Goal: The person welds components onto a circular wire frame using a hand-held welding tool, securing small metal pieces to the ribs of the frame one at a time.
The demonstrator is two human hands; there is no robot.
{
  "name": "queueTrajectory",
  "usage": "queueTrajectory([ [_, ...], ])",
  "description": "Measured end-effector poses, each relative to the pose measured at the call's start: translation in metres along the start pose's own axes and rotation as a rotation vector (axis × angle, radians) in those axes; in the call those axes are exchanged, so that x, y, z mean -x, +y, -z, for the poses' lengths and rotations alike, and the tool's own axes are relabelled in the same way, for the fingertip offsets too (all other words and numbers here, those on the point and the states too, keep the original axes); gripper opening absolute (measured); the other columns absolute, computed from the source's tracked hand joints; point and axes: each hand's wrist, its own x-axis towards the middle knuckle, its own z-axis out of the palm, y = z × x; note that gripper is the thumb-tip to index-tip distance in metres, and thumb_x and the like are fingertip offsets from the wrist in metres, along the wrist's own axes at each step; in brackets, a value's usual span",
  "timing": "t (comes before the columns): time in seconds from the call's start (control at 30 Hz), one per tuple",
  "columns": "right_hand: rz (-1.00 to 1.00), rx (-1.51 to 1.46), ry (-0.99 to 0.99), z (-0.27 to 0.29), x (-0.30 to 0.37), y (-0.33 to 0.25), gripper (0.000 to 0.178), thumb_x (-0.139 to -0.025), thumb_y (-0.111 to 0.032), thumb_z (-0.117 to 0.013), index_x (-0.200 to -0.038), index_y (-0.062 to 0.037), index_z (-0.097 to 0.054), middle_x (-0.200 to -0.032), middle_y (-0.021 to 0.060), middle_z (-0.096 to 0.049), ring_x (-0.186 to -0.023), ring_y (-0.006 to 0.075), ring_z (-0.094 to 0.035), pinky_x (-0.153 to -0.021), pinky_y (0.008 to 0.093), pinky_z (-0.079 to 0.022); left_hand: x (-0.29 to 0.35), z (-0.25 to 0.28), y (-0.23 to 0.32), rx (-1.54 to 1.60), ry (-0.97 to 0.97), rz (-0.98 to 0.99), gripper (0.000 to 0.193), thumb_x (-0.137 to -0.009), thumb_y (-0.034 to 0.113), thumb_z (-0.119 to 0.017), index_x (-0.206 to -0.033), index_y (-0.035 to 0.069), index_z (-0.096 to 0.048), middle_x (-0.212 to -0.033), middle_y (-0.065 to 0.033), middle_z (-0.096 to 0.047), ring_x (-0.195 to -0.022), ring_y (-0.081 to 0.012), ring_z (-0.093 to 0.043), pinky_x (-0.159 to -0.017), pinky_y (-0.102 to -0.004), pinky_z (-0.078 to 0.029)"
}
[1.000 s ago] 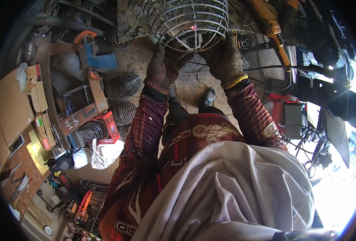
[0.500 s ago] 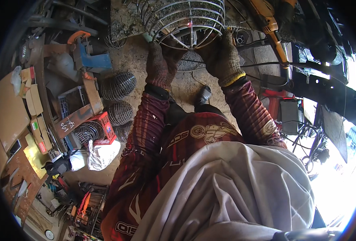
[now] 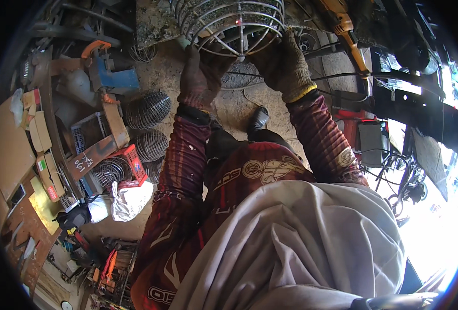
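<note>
A rounded cage of bent metal wire, with curved bars and spokes meeting at its near end, rests on a worn, debris-strewn work surface at the top of the view. My left hand, in a dirty knit glove, is closed at the cage's near left edge. At the near right edge, my right hand, gloved with a yellow cuff trim, is closed too. The undersides of both hands are in shadow, so the fingertips are partly hidden. The far part of the cage runs out of the picture.
Several similar wire cages lie on the floor at left, beside a red crate. A blue clamp-like tool sits on a metal frame. An orange-yellow power tool lies right of my right hand, with black cables nearby.
The whole view has shifted slightly, moving the scene a little left and up. Both hands stay at the cage's near edge; my left wrist has swung slightly outward.
</note>
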Motion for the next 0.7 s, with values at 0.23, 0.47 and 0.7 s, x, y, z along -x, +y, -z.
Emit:
queueTrajectory([
  [0.23,0.027,-0.007,-0.074,0.001,0.003,0.004,0.059,-0.099,-0.049,-0.033,-0.13,-0.0005,-0.047,-0.129,0.0177,-0.055,-0.119,0.0374,-0.051,-0.106,0.0502,-0.036,0.007,-0.012,-0.003,-0.054,-0.012,-0.035,0.052,-0.097,0.047,-0.04,-0.131,0.008,-0.049,-0.126,-0.0114,-0.059,-0.116,-0.0302,-0.056,-0.102,-0.0557,-0.043],
  [0.47,0.097,-0.002,-0.025,0.009,-0.004,0.007,0.049,-0.1,-0.044,-0.034,-0.118,-0.0024,-0.052,-0.121,0.0164,-0.059,-0.114,0.0357,-0.055,-0.103,0.0492,-0.04,0.005,0.001,-0.002,-0.024,0.006,-0.019,0.049,-0.097,0.046,-0.039,-0.128,0.009,-0.052,-0.125,-0.0094,-0.06,-0.116,-0.0296,-0.057,-0.102,-0.0569,-0.042],
  [0.7,0.113,0.035,-0.04,0.008,-0.006,0.01,0.047,-0.102,-0.04,-0.032,-0.119,-0.0019,-0.053,-0.122,0.017,-0.06,-0.113,0.0334,-0.057,-0.103,0.0454,-0.041,0.006,-0.002,-0.006,-0.104,0.032,-0.076,0.047,-0.098,0.045,-0.04,-0.127,0.01,-0.053,-0.122,-0.0094,-0.062,-0.114,-0.0289,-0.058,-0.101,-0.0584,-0.042],
])
